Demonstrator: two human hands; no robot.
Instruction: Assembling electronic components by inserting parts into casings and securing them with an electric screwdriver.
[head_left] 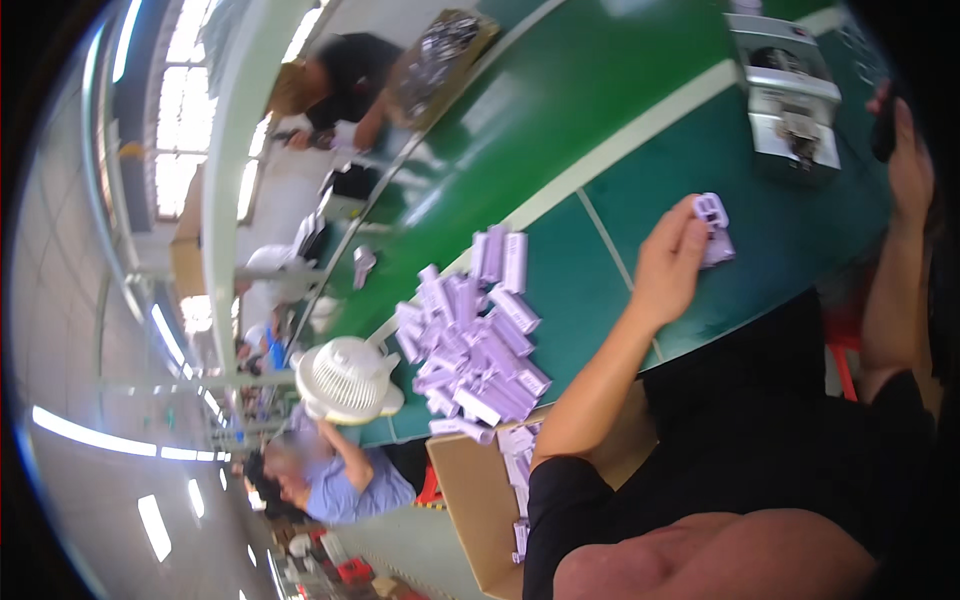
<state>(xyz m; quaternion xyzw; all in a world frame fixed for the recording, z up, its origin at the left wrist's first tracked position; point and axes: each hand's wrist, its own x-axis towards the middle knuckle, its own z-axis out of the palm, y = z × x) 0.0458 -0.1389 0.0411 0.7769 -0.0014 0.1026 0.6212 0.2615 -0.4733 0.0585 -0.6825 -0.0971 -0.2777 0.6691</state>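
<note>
My left hand point(672, 262) grips a lilac plastic housing point(716, 248) just above the dark green mat, its fingers closed round the near side. A pale, frame-like end with openings shows at the top of that piece. Toward the right rim, my right hand point(908, 165) is raised and wrapped round a black object point(884, 128), perhaps a tool handle; its lower part blends into the dark edge. Between and beyond the hands stands a small grey-white machine point(792, 100) with a metal front, which looks like a screw feeder.
A heap of lilac housings point(470, 345) lies left of my left arm. Beside it are a white fan point(348, 380) and, below the table edge, a cardboard box point(468, 505) holding more housings. One person point(345, 485) sits at the left; another point(345, 85) works across the green table point(560, 110).
</note>
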